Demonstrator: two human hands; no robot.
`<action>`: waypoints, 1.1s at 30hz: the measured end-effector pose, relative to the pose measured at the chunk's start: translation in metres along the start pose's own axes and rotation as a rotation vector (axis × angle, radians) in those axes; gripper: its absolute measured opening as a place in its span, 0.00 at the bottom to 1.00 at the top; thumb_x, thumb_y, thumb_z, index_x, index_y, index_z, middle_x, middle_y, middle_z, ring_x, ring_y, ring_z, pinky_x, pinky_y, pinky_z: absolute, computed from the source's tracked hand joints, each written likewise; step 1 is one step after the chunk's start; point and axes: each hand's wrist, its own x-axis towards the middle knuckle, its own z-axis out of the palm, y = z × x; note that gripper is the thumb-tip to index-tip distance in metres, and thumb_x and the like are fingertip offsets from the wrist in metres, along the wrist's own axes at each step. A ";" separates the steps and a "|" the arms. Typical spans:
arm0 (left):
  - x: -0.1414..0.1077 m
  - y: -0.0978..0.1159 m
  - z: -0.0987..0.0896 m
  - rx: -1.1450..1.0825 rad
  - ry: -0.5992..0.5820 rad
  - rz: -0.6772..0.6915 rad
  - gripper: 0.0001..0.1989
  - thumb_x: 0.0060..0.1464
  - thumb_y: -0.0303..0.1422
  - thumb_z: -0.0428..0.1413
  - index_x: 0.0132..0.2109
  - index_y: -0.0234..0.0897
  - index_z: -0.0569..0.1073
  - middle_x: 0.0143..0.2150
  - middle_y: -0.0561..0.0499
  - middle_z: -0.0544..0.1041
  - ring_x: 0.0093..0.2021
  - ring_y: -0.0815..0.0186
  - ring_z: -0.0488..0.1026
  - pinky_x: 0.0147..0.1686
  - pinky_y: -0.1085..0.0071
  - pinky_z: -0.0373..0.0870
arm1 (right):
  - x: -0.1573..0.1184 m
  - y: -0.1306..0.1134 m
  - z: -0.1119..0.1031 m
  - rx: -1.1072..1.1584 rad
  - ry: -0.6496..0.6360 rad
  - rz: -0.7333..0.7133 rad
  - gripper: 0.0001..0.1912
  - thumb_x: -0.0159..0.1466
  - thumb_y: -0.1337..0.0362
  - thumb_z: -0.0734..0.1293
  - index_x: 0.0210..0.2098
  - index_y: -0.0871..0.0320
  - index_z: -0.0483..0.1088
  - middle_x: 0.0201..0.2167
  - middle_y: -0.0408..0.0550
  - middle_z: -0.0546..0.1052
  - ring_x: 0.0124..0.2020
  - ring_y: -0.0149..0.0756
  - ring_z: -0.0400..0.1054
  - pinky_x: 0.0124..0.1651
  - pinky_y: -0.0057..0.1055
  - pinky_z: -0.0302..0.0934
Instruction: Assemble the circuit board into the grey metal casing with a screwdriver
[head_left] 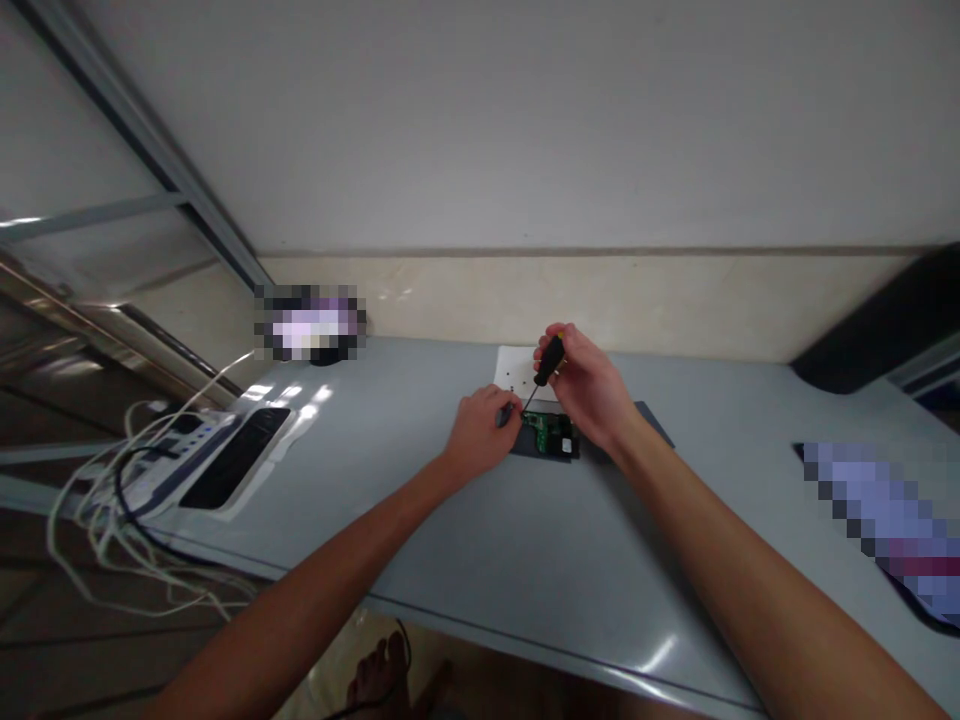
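Note:
My right hand (589,380) grips a screwdriver (552,360) with a black handle, tilted so that its thin shaft points down and left. The shaft's tip meets the left end of a green circuit board (541,430), beside my left fingertips. My left hand (484,425) is closed at the board's left end around a small dark rounded piece (505,414); its kind is unclear. The board sits in a dark casing with a black part at its right. Behind it lies a white sheet (512,365) with several small dark specks on it.
A dark flat panel (654,425) shows behind my right wrist. At the left are a phone-like black slab (236,457), a power strip (180,450) and tangled cables (105,540). A blurred-out object (311,325) stands back left, another (885,530) lies right. A black cylinder (874,330) leans back right.

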 end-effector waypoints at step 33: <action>-0.001 -0.005 0.004 0.023 0.001 -0.009 0.08 0.64 0.25 0.60 0.44 0.42 0.82 0.45 0.49 0.82 0.50 0.57 0.78 0.54 0.59 0.73 | -0.005 0.004 0.014 -0.051 0.004 -0.073 0.23 0.53 0.46 0.85 0.36 0.50 0.76 0.35 0.40 0.76 0.37 0.33 0.73 0.42 0.32 0.66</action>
